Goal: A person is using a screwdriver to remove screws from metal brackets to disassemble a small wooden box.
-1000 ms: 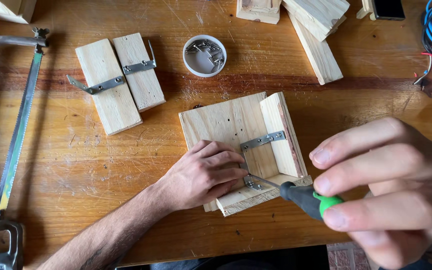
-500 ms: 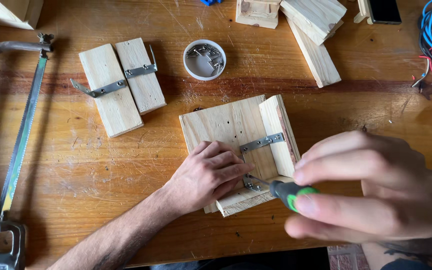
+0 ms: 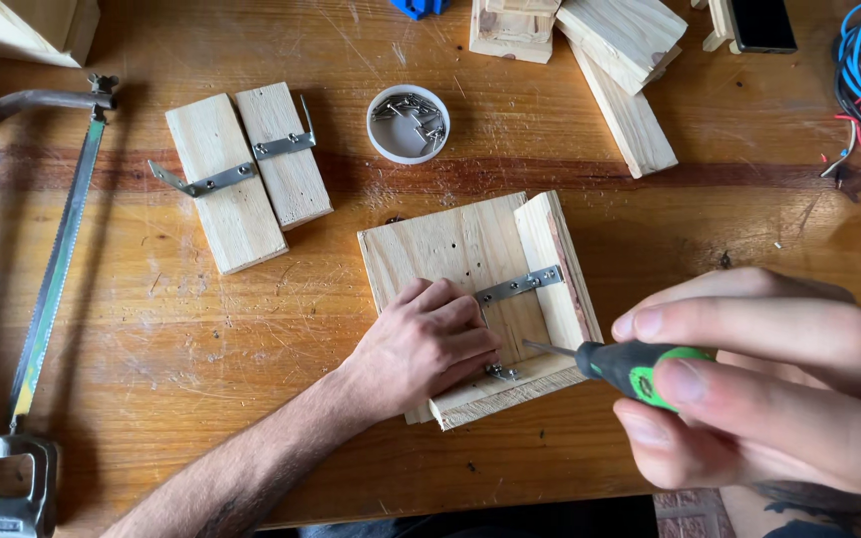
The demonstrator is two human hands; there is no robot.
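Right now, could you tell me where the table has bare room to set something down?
Bare wood lies between the hacksaw and the left hand, below the pair of hinged boards. A smaller patch sits right of the wooden assembly, below the loose planks. It is crowded along the top edge and around the screwdriver in the right hand.

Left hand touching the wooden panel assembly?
Touching. The head view shows the left hand lying flat on the wooden panel assembly, fingers pressed on its lower part.
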